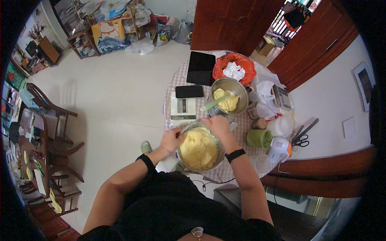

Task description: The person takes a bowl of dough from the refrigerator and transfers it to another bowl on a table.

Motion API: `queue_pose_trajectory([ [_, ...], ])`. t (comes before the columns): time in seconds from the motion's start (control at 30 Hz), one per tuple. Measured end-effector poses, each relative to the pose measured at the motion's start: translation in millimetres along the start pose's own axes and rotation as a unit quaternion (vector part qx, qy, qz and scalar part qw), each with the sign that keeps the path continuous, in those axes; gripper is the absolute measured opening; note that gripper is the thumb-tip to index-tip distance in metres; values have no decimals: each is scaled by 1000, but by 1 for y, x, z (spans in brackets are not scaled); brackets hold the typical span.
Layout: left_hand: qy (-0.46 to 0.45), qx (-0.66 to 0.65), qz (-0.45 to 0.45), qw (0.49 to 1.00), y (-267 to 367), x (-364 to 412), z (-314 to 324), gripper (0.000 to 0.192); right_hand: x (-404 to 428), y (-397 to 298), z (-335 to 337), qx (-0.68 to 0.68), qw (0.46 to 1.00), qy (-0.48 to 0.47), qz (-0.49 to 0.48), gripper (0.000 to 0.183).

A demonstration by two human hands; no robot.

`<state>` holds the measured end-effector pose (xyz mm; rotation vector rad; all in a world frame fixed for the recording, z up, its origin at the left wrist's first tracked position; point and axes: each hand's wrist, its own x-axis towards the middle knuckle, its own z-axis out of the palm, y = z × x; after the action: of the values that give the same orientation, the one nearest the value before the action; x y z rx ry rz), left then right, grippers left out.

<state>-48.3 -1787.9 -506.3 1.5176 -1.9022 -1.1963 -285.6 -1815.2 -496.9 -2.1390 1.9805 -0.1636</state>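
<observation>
Close before me is a metal bowl (222,150) with a large mass of pale yellow dough (198,148) in it. My left hand (172,140) grips the bowl's left rim. At the upper right rim is my right hand (217,126), its fingers bent at the edge; clear film seems to lie along the rim there, and what the fingers pinch is unclear. Behind stands a second metal bowl (242,101) holding a pale yellow creamy mass (227,104) and a light green spatula (214,103).
On the round checked table lie a phone (189,92), a tablet (201,68), a red plastic bag (248,67) with white tissue, a green container (256,139), a hand mixer (279,149), scissors (301,140) and a calculator (282,97). A wall bounds the right side.
</observation>
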Motion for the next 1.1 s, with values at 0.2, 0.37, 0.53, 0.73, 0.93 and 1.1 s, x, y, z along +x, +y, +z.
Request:
queue_pose_trajectory([
  [0.2,-50,-114,-51,991,-36,14,19,37,-16,25,-2,237,960,-18,145,61],
  [0.37,-59,-119,-43,990,-29,14,22,54,-68,79,40,430,881,-12,195,61],
  [0.53,-135,-204,-123,962,-26,22,30,76,-149,67,63,606,725,-28,326,56],
  [0.73,-173,-331,-231,898,-41,26,40,90,-179,-1,90,671,653,24,352,77],
  [0.93,-161,-245,-242,925,-45,32,37,78,-177,-36,84,762,533,16,367,84],
  [1.1,-74,-196,-147,967,11,13,25,52,-180,-9,110,742,522,32,419,77],
])
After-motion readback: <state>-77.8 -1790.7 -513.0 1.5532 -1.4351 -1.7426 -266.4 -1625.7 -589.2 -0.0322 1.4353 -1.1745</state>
